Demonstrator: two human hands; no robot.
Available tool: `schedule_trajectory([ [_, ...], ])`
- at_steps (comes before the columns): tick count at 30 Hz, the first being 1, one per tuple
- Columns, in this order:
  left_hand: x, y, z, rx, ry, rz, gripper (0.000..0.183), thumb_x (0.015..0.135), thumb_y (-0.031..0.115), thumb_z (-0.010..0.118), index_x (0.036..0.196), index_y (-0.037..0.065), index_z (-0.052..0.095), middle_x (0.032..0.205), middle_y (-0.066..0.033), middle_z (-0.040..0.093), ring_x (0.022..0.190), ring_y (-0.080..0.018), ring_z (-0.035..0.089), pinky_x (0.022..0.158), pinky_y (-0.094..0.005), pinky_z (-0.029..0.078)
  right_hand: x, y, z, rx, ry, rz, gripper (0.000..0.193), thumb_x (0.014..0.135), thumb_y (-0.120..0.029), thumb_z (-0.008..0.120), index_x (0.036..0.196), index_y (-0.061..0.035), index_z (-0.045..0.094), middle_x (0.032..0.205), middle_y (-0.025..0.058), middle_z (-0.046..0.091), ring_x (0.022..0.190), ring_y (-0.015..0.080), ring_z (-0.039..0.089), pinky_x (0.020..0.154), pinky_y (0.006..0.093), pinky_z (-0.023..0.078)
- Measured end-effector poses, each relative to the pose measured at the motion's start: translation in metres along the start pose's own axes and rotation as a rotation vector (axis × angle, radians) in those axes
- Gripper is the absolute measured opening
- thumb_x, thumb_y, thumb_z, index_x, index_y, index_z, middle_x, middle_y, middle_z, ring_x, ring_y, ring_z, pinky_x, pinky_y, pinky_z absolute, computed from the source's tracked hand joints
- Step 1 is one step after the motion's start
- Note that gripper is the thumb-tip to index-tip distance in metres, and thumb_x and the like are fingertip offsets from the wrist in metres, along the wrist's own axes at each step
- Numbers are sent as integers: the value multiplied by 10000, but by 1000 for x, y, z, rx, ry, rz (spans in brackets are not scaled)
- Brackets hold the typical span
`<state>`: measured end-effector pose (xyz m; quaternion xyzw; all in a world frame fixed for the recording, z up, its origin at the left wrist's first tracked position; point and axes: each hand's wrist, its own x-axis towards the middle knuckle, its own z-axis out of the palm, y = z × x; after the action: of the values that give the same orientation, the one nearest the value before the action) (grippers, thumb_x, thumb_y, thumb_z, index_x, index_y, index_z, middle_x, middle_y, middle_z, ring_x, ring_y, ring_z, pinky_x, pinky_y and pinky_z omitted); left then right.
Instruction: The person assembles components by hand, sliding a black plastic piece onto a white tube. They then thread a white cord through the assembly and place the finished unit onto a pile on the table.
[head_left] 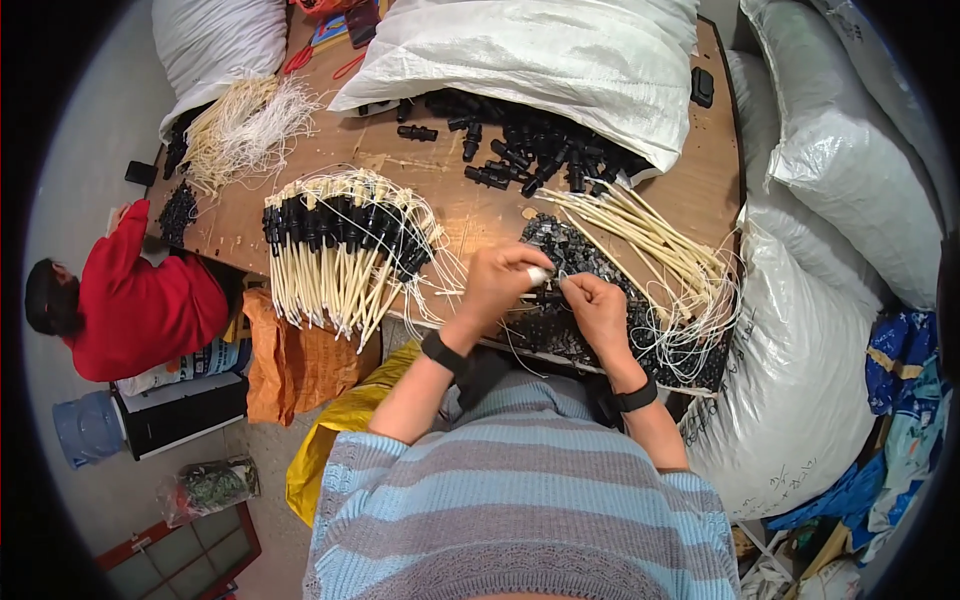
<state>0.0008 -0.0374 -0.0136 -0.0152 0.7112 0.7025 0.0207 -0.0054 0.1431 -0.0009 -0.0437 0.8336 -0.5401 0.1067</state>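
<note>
My left hand (500, 288) is closed in a pinch, with a white wrap at one fingertip. Close beside it, my right hand (600, 312) is pinched too. Whatever lies between the fingertips is too small to make out; a thin pale strand shows near them. Both hands hover over a heap of small black plastic parts (560, 240) at the table's front edge. To the left lies a bundle of cream rods (320, 275) with black fittings and white cords. Right of my hands, loose cream rods (640, 235) trail white cords (700, 315) over the black parts.
A white woven sack (540, 75) spills black tubular fittings (520, 150) onto the wooden table (390, 150). Pale cords (250, 130) lie at the far left. Full white sacks (790, 370) crowd the right side. A person in red (150, 290) sits at the left. An orange sack (290, 365) stands below the table.
</note>
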Motion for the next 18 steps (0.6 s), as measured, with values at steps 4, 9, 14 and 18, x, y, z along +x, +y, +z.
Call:
schedule_trajectory([
  [4,-14,38,29,391,18,385,198,729,-45,660,897,49,705,898,-79,696,804,-171,667,694,-269,518,7,15,7,20,23,-89,114,833,-109,625,886,-43,703,602,103,599,517,146,554,517,298,434],
  [9,-17,43,25,776,-55,575,214,712,-52,652,889,58,702,826,-83,675,766,-202,655,651,-288,513,-2,6,8,4,-36,-112,91,819,-66,597,848,-40,679,647,155,608,561,225,616,544,332,460],
  [14,-20,28,25,380,187,184,218,731,-50,637,919,38,705,763,-36,664,676,-108,615,611,-245,487,-8,-2,17,-324,318,-510,74,867,-165,625,824,-107,642,641,94,606,524,296,604,448,360,442],
  [18,-20,27,23,173,215,60,157,745,-41,621,869,0,707,748,-5,639,624,-33,551,566,-193,445,-12,-9,16,-474,302,-610,102,870,-148,620,781,-102,606,673,79,605,494,272,582,406,352,414],
])
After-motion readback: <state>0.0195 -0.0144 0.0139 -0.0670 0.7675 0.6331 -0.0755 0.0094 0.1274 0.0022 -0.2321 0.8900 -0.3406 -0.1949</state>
